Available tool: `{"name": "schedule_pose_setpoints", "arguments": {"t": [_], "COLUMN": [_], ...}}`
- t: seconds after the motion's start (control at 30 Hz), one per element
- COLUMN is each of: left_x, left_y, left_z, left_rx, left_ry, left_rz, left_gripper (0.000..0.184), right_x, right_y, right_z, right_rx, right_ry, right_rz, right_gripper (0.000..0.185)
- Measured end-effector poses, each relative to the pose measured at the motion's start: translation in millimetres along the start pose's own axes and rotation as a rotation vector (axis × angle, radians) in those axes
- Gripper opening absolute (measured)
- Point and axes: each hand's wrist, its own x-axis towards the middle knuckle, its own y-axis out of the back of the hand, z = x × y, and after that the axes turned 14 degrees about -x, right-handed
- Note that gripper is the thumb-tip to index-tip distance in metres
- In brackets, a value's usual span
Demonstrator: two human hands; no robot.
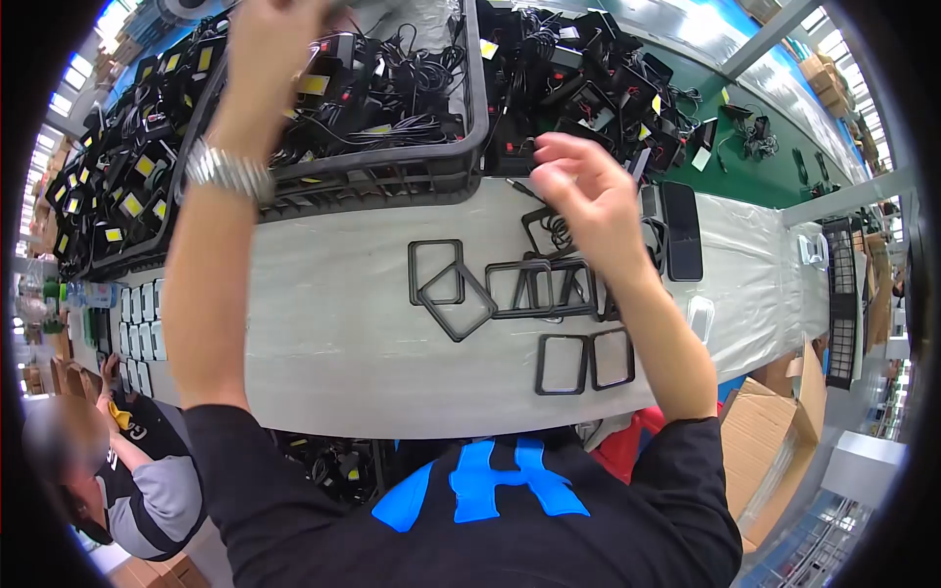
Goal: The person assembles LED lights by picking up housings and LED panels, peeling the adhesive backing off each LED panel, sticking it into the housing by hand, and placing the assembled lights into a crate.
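My left hand (pixel 279 44), blurred by motion at the top edge, is over the black crate (pixel 392 167) full of cabled black devices (pixel 338 103). Its fingers are smeared and partly cut off, so what they hold is unclear. Above the table, near the crate's right corner, my right hand (pixel 593 196) has its fingers curled and apart, with nothing visible between them. Below it lie a coiled black cable (pixel 557 231) and overlapping black rectangular frames (pixel 520 288). Two more frames (pixel 562 365) lie side by side nearer my body.
A black phone-like slab (pixel 683 231) lies right of my right hand. More devices (pixel 588 83) are heaped behind it and in a crate at left. A co-worker (pixel 147 480) sits at lower left. An open cardboard box (pixel 765 431) stands at right.
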Motion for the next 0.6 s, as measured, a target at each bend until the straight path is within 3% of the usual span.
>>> {"name": "schedule_pose_setpoints", "arguments": {"t": [0.07, 0.1, 0.13, 0.2, 0.27, 0.3, 0.33, 0.4, 0.47, 0.6], "left_x": [27.3, 38.7, 47.8, 19.7, -31.8, -54.3, -76.3, -107.7, -134.3, -157.2], "left_y": [3.8, 20.2, 32.5, 21.1, 8.0, -4.0, -18.9, -36.2, -51.9, -82.4], "left_z": [2.6, 11.7, 1.9, -13.7, -26.3, -19.5, -12.0, -18.5, -19.7, -19.6], "left_rx": [0.007, 0.074, -0.006, 0.239, 0.476, 0.359, 0.242, 0.127, -0.043, -0.224], "left_ry": [-0.194, -0.026, 0.017, -0.218, -0.444, -0.308, -0.171, -0.268, -0.224, 0.053], "left_rz": [0.305, 0.311, 0.354, 0.26, 0.154, 0.046, -0.059, -0.173, -0.241, -0.242], "left_gripper": [0.068, 0.065, 0.051, 0.045, 0.041, 0.036, 0.03, 0.028, 0.026, 0.042], "right_x": [15.1, 21.5, 26.2, 35.7, 43.5, 47.2, 47.7, 50.1, 48.1, 43.7], "right_y": [24.4, 36.4, 48.1, 52.6, 48.6, 44.1, 43.1, 43.4, 42.9, 38.8], "right_z": [27.7, 47.2, 66.7, 95.0, 90.6, 98.7, 92.8, 71.8, 62.0, 52.0], "right_rx": [-0.254, -0.41, -0.537, -0.719, -0.8, -0.889, -0.824, -0.687, -0.589, -0.394], "right_ry": [-0.032, -0.003, -0.013, -0.056, -0.121, -0.018, -0.056, -0.13, -0.097, -0.053], "right_rz": [0.192, 0.248, 0.238, 0.277, 0.151, 0.209, 0.183, 0.133, 0.145, 0.081], "right_gripper": [0.038, 0.04, 0.043, 0.042, 0.04, 0.033, 0.031, 0.028, 0.022, 0.022]}}
